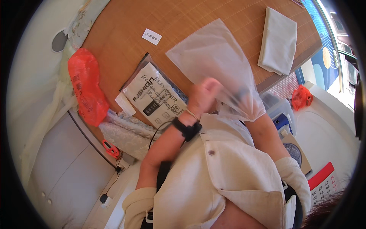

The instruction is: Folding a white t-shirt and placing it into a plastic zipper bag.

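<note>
A frosted clear plastic bag (217,49) reaches from the tabletop toward my body. My left hand (206,93), with a black band on its wrist, is curled closed at the bag's near left side; creases in the film run out from its fingers. Its edges are slightly blurred. My right forearm goes up to the bag's near end, and my right hand (241,100) shows only dimly through the film, fingers hidden. Left of my left hand lies a flat garment package (154,95) with dark lettering and a black edge.
A small white card (151,36) lies on the brown table (122,26). Folded white cloth (278,42) sits at the far right. A red plastic bag (87,87) hangs over the left edge, near lace cloth (122,131). Bins (280,114) stand at right.
</note>
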`<state>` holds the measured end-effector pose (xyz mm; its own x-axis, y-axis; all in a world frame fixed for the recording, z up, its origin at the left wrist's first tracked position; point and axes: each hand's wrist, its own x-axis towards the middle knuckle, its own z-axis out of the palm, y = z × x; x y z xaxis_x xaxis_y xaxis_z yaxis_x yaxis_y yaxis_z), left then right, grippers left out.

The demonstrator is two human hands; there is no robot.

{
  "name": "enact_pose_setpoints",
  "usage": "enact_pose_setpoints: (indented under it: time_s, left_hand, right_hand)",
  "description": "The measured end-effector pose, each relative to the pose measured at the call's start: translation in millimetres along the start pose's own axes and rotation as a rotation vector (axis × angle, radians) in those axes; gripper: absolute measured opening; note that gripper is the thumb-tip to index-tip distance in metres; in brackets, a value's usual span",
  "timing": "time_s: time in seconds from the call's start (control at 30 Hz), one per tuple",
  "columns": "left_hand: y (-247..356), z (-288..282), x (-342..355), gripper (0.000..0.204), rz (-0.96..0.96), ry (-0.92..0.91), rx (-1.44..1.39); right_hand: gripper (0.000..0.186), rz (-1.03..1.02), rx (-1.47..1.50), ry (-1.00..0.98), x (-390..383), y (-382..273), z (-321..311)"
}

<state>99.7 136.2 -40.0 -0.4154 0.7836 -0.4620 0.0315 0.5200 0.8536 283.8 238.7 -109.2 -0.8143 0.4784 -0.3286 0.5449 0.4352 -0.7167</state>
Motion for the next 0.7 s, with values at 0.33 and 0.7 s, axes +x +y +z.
enact_pose_setpoints:
  time_s: [0.33, 0.7]
  left_hand:
    - [-101, -78, 54, 0.018, -0.497, 0.503, -0.532]
    - [-112, -78, 62, 0.01, -0.554, 0.389, -0.429]
  right_hand:
    - [0.029, -0.057, -0.001, -0.037, 33, -5, 15]
    - [0.03, -0.074, -0.018, -0.05, 45, -4, 22]
